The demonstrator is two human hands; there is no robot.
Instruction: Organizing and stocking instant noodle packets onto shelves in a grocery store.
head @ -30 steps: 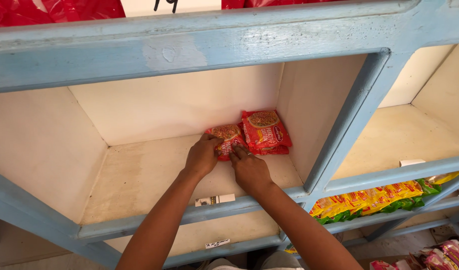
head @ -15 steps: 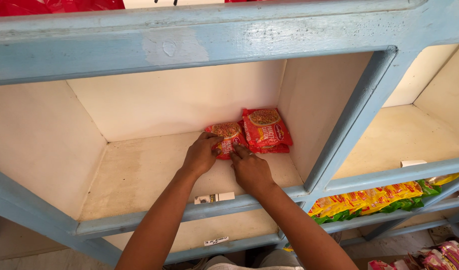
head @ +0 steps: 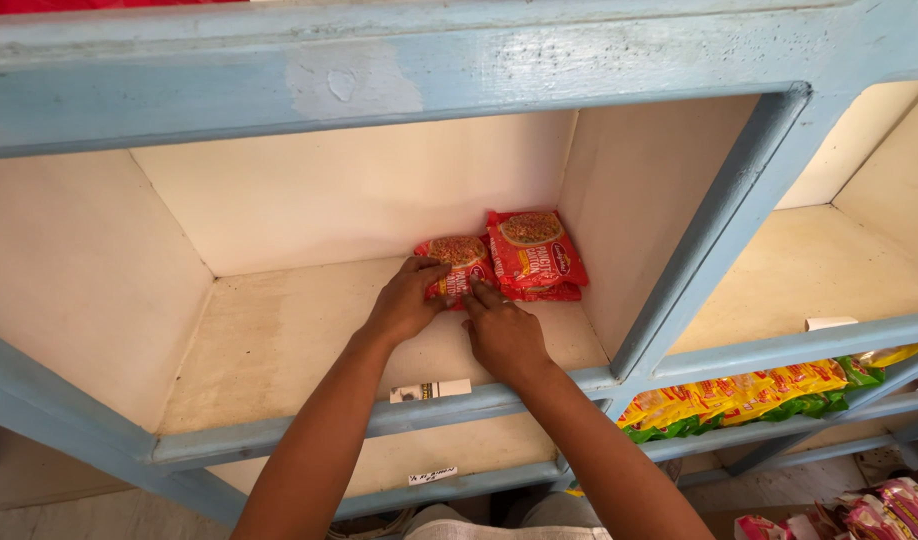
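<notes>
Cream shelf (head: 309, 330); red noodle packets (head: 519, 255) at back-right.

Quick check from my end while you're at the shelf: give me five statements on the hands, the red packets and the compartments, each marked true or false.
1. Both hands touch the red packets. True: the left hand and the right hand rest on the nearer red packet.
2. The red packets lie at the left wall of the compartment. False: they lie at the back right, with the upright red packet by the right wall.
3. The shelf frame is painted blue. True.
4. Yellow and green packets lie on a lower shelf to the right. True.
5. The compartment to the right is full of red packets. False: none show there.
</notes>
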